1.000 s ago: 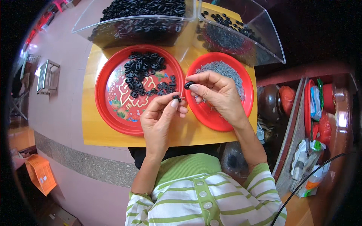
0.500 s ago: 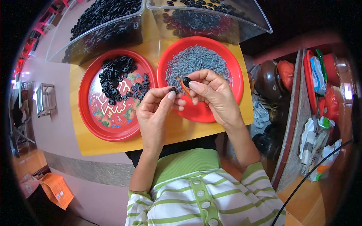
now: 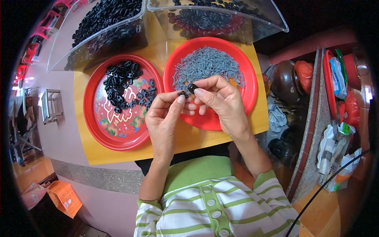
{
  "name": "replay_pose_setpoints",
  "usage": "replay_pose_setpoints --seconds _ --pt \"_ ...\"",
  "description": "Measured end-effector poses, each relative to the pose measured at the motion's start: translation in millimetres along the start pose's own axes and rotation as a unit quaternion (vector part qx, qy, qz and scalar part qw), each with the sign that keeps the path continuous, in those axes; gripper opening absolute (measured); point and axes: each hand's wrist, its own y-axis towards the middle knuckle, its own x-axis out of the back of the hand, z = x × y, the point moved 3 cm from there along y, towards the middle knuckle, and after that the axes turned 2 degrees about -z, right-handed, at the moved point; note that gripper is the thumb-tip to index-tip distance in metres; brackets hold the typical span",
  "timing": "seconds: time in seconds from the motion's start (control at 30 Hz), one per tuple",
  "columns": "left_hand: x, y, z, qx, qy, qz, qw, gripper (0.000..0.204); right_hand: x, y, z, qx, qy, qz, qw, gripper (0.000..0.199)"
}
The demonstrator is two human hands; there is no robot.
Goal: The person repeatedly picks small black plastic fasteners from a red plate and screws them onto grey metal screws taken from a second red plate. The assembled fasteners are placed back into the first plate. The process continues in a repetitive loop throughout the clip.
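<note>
Head view shows your two hands meeting above the near rim of the red plate of grey screws [image 3: 241, 71], each grip pinched on one small black piece: your right hand [image 3: 221, 100] holds a rounded black part [image 3: 192, 87] just up and right of the smaller black bit [image 3: 182, 93] between your left hand's [image 3: 164, 118] thumb and forefinger. The two pieces sit almost touching, side by side. Both look glossy, dark and tiny, like the loose ones heaped on the patterned red plate [image 3: 118, 136] to your left on the yellow tabletop [image 3: 177, 140].
</note>
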Motion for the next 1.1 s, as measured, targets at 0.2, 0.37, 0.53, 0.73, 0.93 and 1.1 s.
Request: replay_pose_setpoints --seconds 0.2,0.37,0.53,0.73,0.93,1.1 --pt "1.6 -0.2 1.6 -0.001 0.006 -0.007 1.0 0.011 -5.6 -0.6 1.9 0.041 -0.05 -0.007 0.998 0.018" --pt "4.7 -2.0 2.4 0.003 0.003 -0.02 1.0 0.011 -10.7 -3.2 1.8 0.073 -0.072 -0.014 0.995 0.021" --pt "6.7 -1.9 0.4 0.022 -0.018 -0.015 0.999 0.011 -12.5 -5.0 2.9 0.082 -0.084 -0.002 0.993 0.021" --pt "4.4 -4.3 -1.2 -0.007 0.008 -0.016 1.0 0.011 -14.9 -7.3 3.4 0.087 -0.103 0.003 0.991 0.02" --pt "5.9 -2.9 0.4 0.004 -0.012 -0.005 1.0 0.012 -15.7 -8.1 2.9 0.076 -0.083 0.0 0.994 0.019" --pt "6.8 -2.4 1.1 0.013 -0.039 0.002 0.999 0.013 -17.4 -8.3 2.0 0.068 -0.057 0.008 0.996 0.019"
